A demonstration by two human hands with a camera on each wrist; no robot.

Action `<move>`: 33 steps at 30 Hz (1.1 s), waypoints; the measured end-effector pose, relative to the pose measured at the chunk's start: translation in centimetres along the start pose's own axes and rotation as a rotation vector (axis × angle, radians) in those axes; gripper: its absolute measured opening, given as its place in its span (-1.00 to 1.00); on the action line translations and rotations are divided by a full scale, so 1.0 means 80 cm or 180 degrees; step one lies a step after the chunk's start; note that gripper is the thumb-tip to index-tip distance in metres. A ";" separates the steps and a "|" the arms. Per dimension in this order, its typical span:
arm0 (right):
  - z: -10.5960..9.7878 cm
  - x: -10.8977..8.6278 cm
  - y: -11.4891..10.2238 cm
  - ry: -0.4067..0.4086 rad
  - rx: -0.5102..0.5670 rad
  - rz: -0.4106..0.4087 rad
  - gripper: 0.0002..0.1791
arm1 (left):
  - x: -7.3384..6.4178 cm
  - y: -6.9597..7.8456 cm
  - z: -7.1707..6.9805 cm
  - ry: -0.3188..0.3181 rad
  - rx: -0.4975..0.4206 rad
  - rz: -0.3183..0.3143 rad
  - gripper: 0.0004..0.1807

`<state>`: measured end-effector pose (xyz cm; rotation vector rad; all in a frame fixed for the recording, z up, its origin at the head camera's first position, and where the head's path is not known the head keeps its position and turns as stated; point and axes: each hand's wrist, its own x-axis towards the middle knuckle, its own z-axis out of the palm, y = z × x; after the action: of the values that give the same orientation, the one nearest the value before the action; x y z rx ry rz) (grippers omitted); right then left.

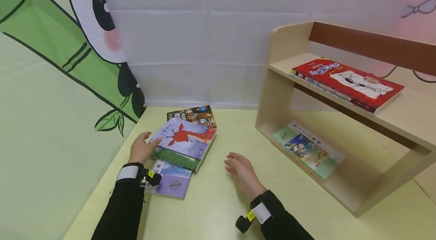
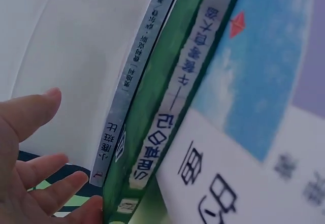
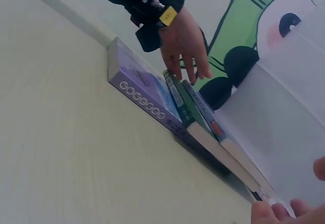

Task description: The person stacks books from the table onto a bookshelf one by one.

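Observation:
A stack of books leans across the left of the table. On top is a lilac picture book (image 1: 186, 137) with a red deer; a green book (image 1: 178, 161) lies beneath it, over a purple and blue book (image 1: 174, 185). A dark illustrated book (image 1: 201, 116) shows at the back. My left hand (image 1: 140, 150) is at the stack's left edge, thumb apart from the fingers; in the left wrist view its fingertips (image 2: 91, 209) are right at the green book's spine (image 2: 167, 107). Right of the stack, my right hand (image 1: 243, 175) holds nothing, its fingers loosely bent.
A wooden shelf unit (image 1: 265, 119) stands on the right. Red books (image 1: 354, 81) lie on its upper board, and a pale green book (image 1: 308, 151) lies on its bottom board. Behind the table (image 1: 218, 213) hangs a printed cloth (image 1: 204, 35).

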<state>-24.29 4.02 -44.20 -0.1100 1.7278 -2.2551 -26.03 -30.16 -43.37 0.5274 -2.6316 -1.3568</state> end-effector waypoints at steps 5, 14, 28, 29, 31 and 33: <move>0.027 0.027 0.003 -0.0170 0.0269 0.0296 -0.35 | 0.026 -0.008 0.006 -0.0196 0.0289 -0.0045 -0.15; 0.047 0.055 0.009 -0.0241 0.0485 0.0620 -0.28 | 0.034 -0.003 0.029 -0.0128 0.1100 -0.0274 -0.16; 0.049 0.072 0.026 -0.0268 0.0821 0.0689 -0.39 | 0.006 0.024 0.045 -0.0142 0.1481 0.0028 -0.14; 0.048 0.072 0.028 -0.0254 0.0877 0.0702 -0.39 | 0.001 0.026 0.046 -0.0132 0.1495 0.0050 -0.14; 0.047 0.071 0.031 -0.0219 0.1031 0.0703 -0.38 | -0.009 0.027 0.049 -0.0106 0.1540 0.0081 -0.13; 0.046 0.069 0.035 -0.0149 0.1082 0.0702 -0.37 | -0.021 0.028 0.054 -0.0085 0.1594 0.0135 -0.12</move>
<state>-28.14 -1.58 -46.48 0.0958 1.2426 -2.3183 -26.24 -25.07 -43.99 0.5023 -2.9841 -0.6845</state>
